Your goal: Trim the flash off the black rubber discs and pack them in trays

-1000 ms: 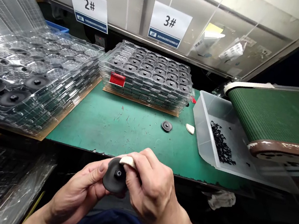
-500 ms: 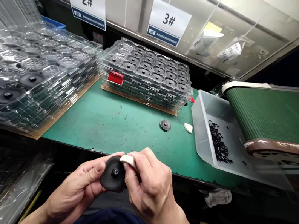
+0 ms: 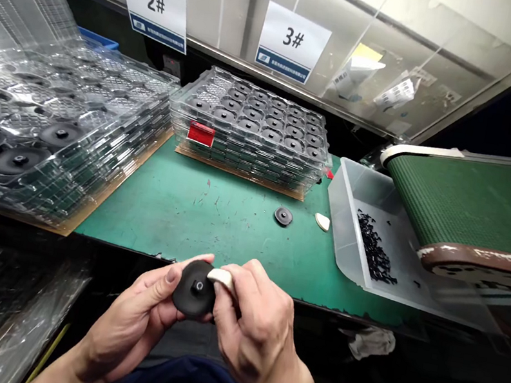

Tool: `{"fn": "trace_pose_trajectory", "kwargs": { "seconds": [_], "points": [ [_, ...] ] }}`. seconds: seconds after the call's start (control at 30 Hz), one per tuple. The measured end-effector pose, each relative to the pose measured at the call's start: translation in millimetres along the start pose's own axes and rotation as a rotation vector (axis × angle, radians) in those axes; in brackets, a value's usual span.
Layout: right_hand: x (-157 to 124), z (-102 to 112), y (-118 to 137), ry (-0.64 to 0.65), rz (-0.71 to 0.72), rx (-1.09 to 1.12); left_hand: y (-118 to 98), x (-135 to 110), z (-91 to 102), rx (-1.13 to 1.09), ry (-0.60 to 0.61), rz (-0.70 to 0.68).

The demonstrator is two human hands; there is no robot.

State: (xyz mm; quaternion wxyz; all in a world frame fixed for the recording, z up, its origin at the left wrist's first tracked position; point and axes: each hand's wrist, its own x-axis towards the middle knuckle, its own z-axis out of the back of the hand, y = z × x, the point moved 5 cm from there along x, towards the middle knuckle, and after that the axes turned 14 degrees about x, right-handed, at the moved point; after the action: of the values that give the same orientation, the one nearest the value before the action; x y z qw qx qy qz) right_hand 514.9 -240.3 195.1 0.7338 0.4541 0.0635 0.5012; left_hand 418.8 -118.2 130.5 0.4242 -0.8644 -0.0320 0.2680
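Observation:
My left hand (image 3: 136, 318) grips a black round disc (image 3: 193, 288) with a small hub in its middle, just below the table's front edge. My right hand (image 3: 255, 329) is closed on a small cream-white scraper piece (image 3: 220, 275) and presses it against the disc's right rim. Both hands sit close together over my lap. A second black disc (image 3: 283, 216) and another cream-white piece (image 3: 322, 221) lie loose on the green mat (image 3: 212, 217).
Stacks of clear blister trays holding black discs stand at the left (image 3: 51, 124) and at the back centre (image 3: 251, 129). A clear bin (image 3: 358, 189) with black scraps sits beside a green conveyor belt (image 3: 475, 195). Signs 2# (image 3: 154, 4) and 3# (image 3: 293, 41) hang behind.
The hands stay together on the disc; the disc has turned slightly in my left fingers and the white piece has shifted along its rim. The view moved a little.

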Motion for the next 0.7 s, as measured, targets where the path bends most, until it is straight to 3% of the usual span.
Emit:
{"fn": "trace_pose_trajectory", "kwargs": {
  "seconds": [0.1, 0.23, 0.33, 0.4, 0.57, 0.7],
  "points": [
    [-6.7, -6.4, -0.8, -0.004, -0.056, 0.03, 0.6, 1.3, 5.2, -0.02, -0.102, -0.02],
    [-2.9, -4.9, -0.5, 0.043, -0.008, -0.001, 5.7, 4.4, 4.8, 0.054, 0.044, 0.023],
    [6.7, 1.1, 5.0, 0.137, 0.145, -0.003, 10.0, 4.5, 4.4, 0.075, 0.118, 0.09],
    [11.3, 4.6, 7.1, 0.192, 0.215, -0.015, 12.0, 4.7, 3.2, 0.047, 0.13, 0.128],
    [14.2, 6.4, 2.7, 0.204, 0.155, -0.048, 13.2, 7.4, 0.7, 0.002, 0.09, 0.105],
    [12.6, 2.0, 6.1, 0.261, 0.24, -0.022, 16.3, 7.7, -1.0, -0.047, 0.119, 0.113]
  ]
}}
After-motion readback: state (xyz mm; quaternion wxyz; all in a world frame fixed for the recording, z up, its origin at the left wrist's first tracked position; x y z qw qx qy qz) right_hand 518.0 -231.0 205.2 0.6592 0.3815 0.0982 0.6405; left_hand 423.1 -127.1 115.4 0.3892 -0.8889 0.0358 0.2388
